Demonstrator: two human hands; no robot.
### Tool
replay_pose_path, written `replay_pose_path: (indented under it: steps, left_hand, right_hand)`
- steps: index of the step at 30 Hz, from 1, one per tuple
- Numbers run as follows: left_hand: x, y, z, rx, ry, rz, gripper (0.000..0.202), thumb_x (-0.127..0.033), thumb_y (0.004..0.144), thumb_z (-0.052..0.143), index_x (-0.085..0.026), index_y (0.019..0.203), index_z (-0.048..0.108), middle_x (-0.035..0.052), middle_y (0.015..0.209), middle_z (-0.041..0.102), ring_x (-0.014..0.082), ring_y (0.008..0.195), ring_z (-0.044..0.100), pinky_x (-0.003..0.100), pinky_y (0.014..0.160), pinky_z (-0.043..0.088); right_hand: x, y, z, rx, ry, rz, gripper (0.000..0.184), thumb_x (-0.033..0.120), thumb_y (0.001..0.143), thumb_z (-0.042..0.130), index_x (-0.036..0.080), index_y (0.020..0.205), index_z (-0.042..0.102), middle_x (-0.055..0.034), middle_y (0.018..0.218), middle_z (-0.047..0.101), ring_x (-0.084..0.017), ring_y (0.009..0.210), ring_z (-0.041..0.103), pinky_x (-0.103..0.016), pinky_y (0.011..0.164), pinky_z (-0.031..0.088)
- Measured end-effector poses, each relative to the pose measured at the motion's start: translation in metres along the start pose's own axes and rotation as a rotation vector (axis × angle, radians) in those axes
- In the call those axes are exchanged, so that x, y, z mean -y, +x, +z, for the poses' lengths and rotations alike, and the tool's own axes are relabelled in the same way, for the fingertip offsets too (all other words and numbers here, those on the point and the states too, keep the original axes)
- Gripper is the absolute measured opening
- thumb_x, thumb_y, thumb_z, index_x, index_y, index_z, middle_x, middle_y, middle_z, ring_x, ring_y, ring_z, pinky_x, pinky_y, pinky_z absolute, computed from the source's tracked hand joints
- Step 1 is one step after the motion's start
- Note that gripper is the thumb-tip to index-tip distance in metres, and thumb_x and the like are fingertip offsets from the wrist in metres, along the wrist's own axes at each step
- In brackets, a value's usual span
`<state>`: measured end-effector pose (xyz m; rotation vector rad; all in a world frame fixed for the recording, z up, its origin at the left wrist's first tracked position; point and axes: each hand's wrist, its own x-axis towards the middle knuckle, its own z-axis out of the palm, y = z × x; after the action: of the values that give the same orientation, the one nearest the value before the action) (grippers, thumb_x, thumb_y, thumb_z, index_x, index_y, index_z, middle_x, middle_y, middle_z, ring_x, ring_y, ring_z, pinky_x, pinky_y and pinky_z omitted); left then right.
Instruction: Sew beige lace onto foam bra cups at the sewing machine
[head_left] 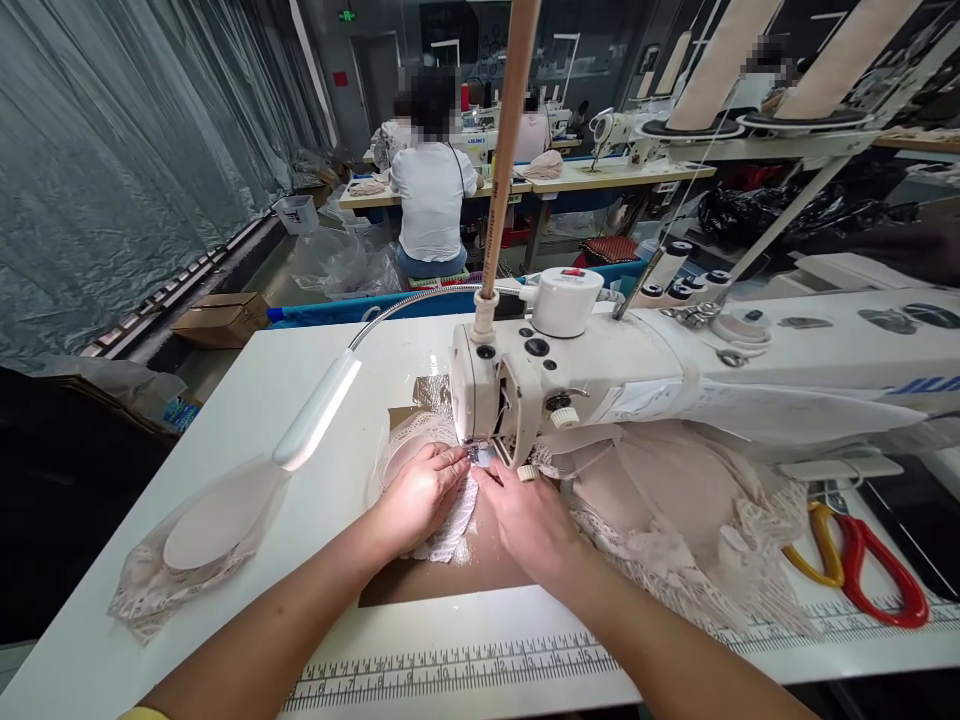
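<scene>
My left hand [421, 492] lies on a piece of white lace [456, 525], fingers curled and pressing it down just in front of the needle of a white sewing machine [570, 370]. My right hand [529, 515] rests beside it on the right, fingers bent and pinching the lace edge near the presser foot [480, 455]. Both hands sit under the machine's head. Beige lace fabric [675, 510] bunches to the right under the machine arm.
A white lamp on a flexible arm [319, 408] reaches over the table. A plastic bag with a beige pad [199, 540] lies at left. Red and yellow scissors [862, 560] lie at right. A ruler strip [450, 670] runs along the table's front. A person [431, 190] sits at a far table.
</scene>
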<state>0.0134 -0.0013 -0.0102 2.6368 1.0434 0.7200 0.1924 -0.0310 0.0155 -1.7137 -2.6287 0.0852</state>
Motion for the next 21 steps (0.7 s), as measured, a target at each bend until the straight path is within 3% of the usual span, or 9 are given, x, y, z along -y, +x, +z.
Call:
replay_pose_path:
  steps: [10, 17, 21]
  left_hand:
    - [0.008, 0.000, -0.003, 0.013, -0.071, 0.026, 0.033, -0.018, 0.094, 0.043, -0.017, 0.121, 0.062, 0.0120, 0.122, 0.063, 0.0232, 0.106, 0.056, 0.040, 0.089, 0.053]
    - [0.014, 0.002, -0.001, -0.029, -0.112, -0.010, 0.032, -0.018, 0.092, 0.045, -0.018, 0.118, 0.064, 0.0117, 0.114, 0.067, 0.0219, 0.102, 0.061, 0.042, 0.094, 0.050]
    - [0.014, 0.001, -0.001, -0.025, -0.054, -0.036, 0.034, -0.018, 0.091, 0.044, -0.015, 0.120, 0.062, 0.0136, 0.120, 0.064, 0.0251, 0.115, 0.055, 0.044, 0.099, 0.046]
  right_hand:
    - [-0.001, -0.002, 0.007, -0.071, 0.012, -0.054, 0.044, 0.006, 0.086, 0.043, 0.020, 0.125, 0.060, -0.0116, 0.110, 0.064, -0.021, 0.085, 0.061, -0.031, 0.069, 0.046]
    - [-0.006, -0.004, 0.010, -0.086, 0.043, -0.076, 0.053, 0.002, 0.077, 0.046, 0.023, 0.123, 0.061, -0.0076, 0.103, 0.064, -0.018, 0.077, 0.056, -0.027, 0.062, 0.039]
    - [-0.008, -0.006, 0.013, -0.126, 0.071, -0.104, 0.051, 0.003, 0.078, 0.044, 0.023, 0.122, 0.062, -0.0068, 0.100, 0.063, -0.018, 0.075, 0.054, -0.027, 0.062, 0.037]
